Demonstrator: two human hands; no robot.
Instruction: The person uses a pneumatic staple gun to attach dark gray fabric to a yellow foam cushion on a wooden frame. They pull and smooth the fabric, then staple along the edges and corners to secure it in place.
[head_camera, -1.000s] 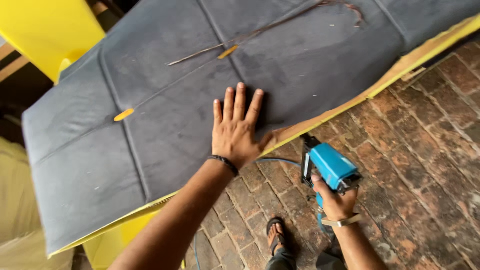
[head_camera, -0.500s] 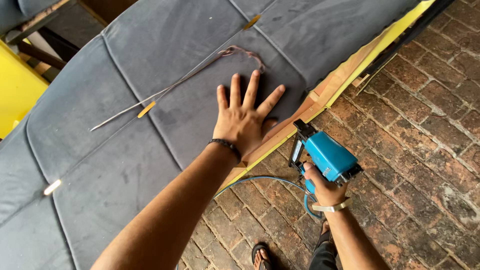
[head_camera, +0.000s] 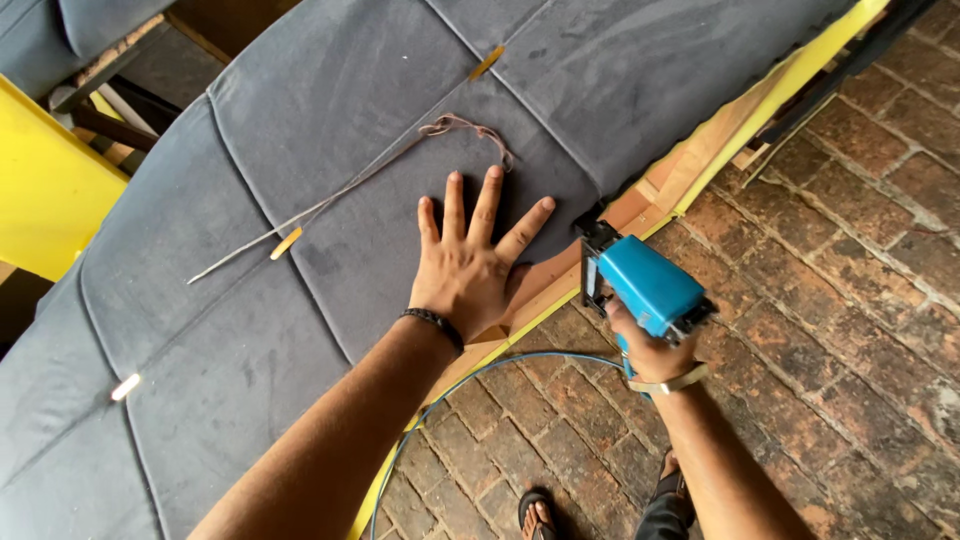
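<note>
Brick floor (head_camera: 860, 290): reddish pavers, fills the lower right of the head view.

Grey upholstered panel (head_camera: 330, 110): large, padded, stitched into sections, lying tilted across the upper left and centre. Velvet-like grey fabric. Beneath its near edge a yellow foam layer (head_camera: 790, 75) and a bare wooden frame edge (head_camera: 545, 290) show.

Yellow board (head_camera: 45, 190): stands at the far left, behind the panel.

Left hand (head_camera: 465, 270): released, fingers spread, palm pressed flat on the grey fabric close to the panel's near edge. Black band on the wrist. Grasping nothing.

Blue pneumatic stapler (head_camera: 645, 285): just beside the left hand, to its right, nose against the wooden frame edge where the fabric ends. Right hand (head_camera: 650, 345) clenched around its grip from below; fingers largely hidden by the tool body. Pale band on that wrist.

Blue air hose (head_camera: 480, 385): curves from under the stapler down across the bricks toward the bottom edge.

Thin cord (head_camera: 340, 195): lies on the fabric above the left hand, knotted end near the fingertips, not touching them.

Sandalled foot (head_camera: 537, 515): at the bottom edge, on the bricks.
</note>
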